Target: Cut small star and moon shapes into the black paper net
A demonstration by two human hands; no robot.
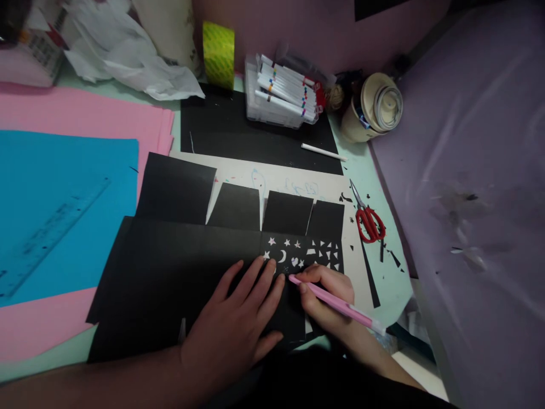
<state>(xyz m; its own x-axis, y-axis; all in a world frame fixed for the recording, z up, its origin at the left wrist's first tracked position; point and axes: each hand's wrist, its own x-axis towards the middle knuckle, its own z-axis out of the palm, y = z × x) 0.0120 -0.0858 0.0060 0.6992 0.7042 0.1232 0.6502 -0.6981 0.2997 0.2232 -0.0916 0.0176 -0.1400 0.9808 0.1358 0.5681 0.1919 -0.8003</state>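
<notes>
A black card sheet [170, 255] with flaps along its far edge lies before me. Stars, a crescent moon [282, 256], a heart and small triangles are cut through its right part, showing white. My left hand [238, 307] rests flat on the card with fingers spread, fingertips just below the cut-outs. In my right hand [326, 292] is a slim pink pen-shaped tool [336, 301], pinched between thumb and fingers. Its tip points left at the card, close to my left fingertips; whether it is a blade or a nib I cannot tell.
Red-handled scissors [370, 223] lie at the right among black scraps. Behind are a box of white markers [281, 96], a loose white marker [323, 152], yellow tape [218, 55] and a beige pot [361, 119]. Left are blue sheets [63, 216], a clear ruler [55, 238] and pink paper [106, 108].
</notes>
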